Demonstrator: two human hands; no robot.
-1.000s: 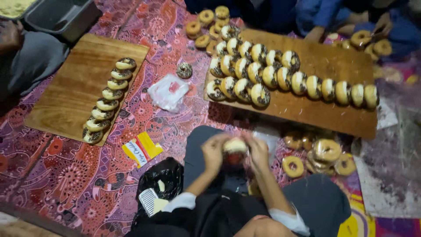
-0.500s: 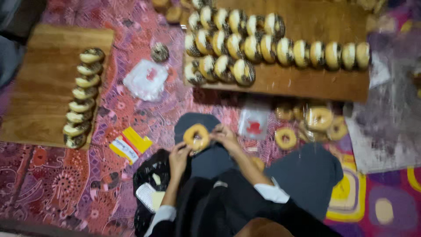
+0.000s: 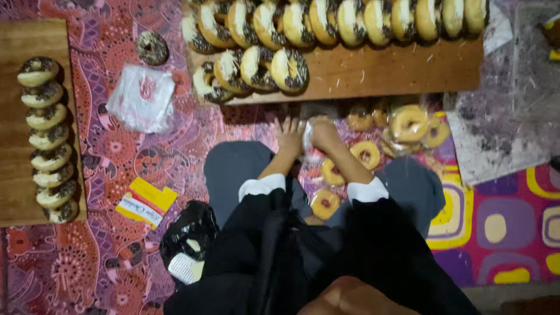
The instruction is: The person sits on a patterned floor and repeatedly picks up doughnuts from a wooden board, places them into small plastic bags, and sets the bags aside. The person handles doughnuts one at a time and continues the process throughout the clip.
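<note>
I look straight down from the head camera at a person sitting on a patterned floor mat, knees in grey and arms in black sleeves with white cuffs. Both arms reach forward to the near edge of a long wooden board.

My left hand lies flat on the mat with fingers spread, its grip wide and holding nothing. My right hand curls around a clear plastic wrapper; the grip is narrow on it, though blur keeps me from telling whether a doughnut is inside.

Just right of the hands lies a loose pile of bagged doughnuts, pale rings in shiny plastic. Three more wrapped rings sit between the knees.

On the board, two rows of sprinkle-topped doughnuts stand on edge, leaning on one another. A second wooden board at far left carries a single column of the same kind. A lone dark doughnut rests on the mat, near a stack of empty clear bags. A yellow card and a black bag lie by the left knee.

I judge the step in hand as wrapping or setting down one doughnut beside the pile. The next move likely calls for a fresh bag and a doughnut off the board.
</note>
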